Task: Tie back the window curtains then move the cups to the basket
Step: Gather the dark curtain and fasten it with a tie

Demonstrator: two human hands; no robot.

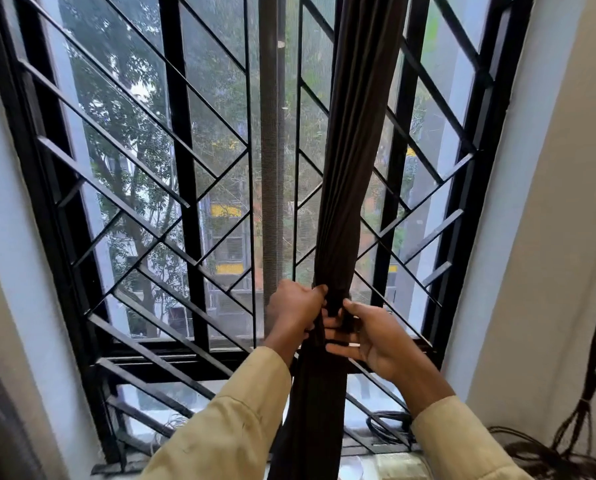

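Window: black grille [185,188] behind.
Curtain [352,150]: bunched, one o'clock.
Left hand [295,306]: mine, clenched on curtain.
Right hand [376,336]: my fingers half-curled, gripping it.

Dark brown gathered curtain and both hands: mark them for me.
Dark brown gathered curtain [350,174]: head view, bunched folds above the hands.
Left hand [295,303]: head view, back of hand.
Right hand [376,336]: head view, palm.

Dark brown curtain [348,168], black diagonal-barred grille [182,168], tan sleeves [241,420]
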